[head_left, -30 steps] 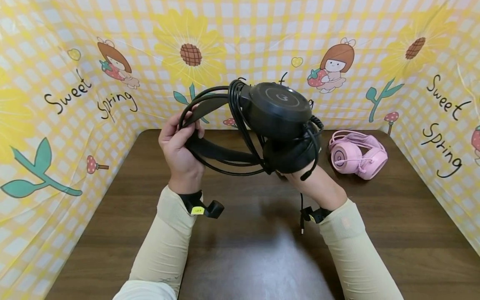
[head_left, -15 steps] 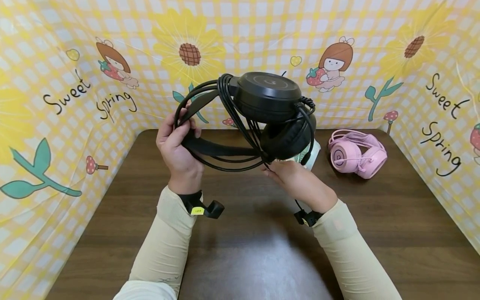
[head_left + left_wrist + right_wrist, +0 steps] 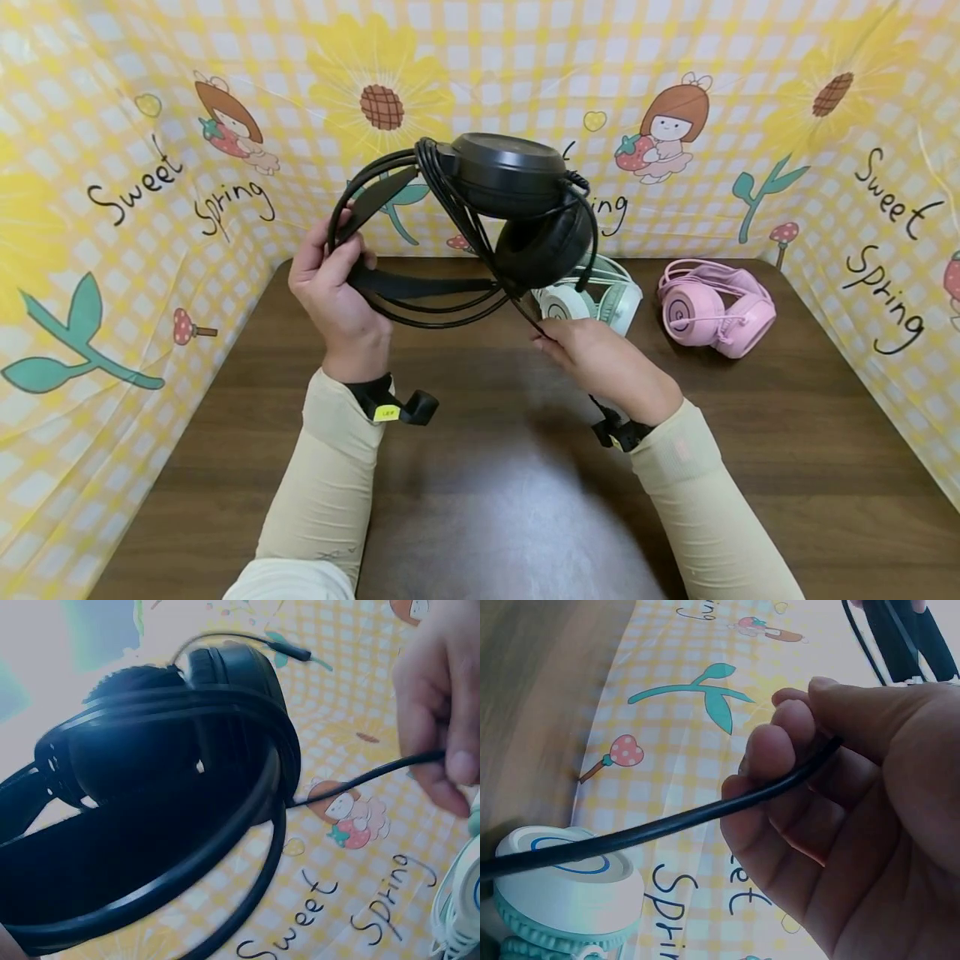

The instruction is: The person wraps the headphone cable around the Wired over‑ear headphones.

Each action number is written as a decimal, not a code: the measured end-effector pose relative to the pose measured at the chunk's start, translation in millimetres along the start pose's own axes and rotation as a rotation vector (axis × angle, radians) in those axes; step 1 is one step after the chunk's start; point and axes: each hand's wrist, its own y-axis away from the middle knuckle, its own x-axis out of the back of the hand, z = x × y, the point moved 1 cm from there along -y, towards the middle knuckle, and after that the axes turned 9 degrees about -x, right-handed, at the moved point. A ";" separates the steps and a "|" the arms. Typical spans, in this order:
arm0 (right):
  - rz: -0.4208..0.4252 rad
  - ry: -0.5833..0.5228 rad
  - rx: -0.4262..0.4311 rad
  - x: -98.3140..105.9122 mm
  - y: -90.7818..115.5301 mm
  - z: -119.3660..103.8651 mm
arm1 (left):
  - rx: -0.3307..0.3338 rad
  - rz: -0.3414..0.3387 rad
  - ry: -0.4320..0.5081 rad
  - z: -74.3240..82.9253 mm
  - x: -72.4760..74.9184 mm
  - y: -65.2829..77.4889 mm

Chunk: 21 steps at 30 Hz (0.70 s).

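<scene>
A black over-ear headset (image 3: 510, 175) is held up above the table, its earcups to the right and a small boom microphone (image 3: 291, 649) showing in the left wrist view. My left hand (image 3: 333, 287) grips the headband at its left end. The black cable (image 3: 468, 221) is looped several times around the headset between headband and earcups. My right hand (image 3: 600, 358) pinches a stretch of that cable below the earcups, between thumb and fingers. In the right wrist view the cable (image 3: 675, 817) runs out of the pinch toward the left.
A white and mint green headset (image 3: 622, 304) lies on the table behind my right hand, partly hidden by it. Beside it on the right is a pink headset (image 3: 716, 308). Yellow checked cloth (image 3: 510, 50) walls stand around the brown wooden table (image 3: 480, 500).
My left hand has moved the black headset a little left and up. My right hand has come out from behind the earcups and now pulls the cable away; the green headset has come into sight.
</scene>
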 end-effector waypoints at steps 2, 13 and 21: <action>-0.011 0.010 -0.007 0.5 0.1 -0.2 | -0.034 -0.008 -0.038 0.7 0.4 -0.5; -0.030 0.038 -0.016 6.7 3.0 -3.6 | -0.191 -0.141 -0.197 -2.5 0.1 1.7; -0.014 0.060 0.015 9.6 5.1 -4.3 | -0.179 -0.205 -0.404 -7.1 1.8 4.4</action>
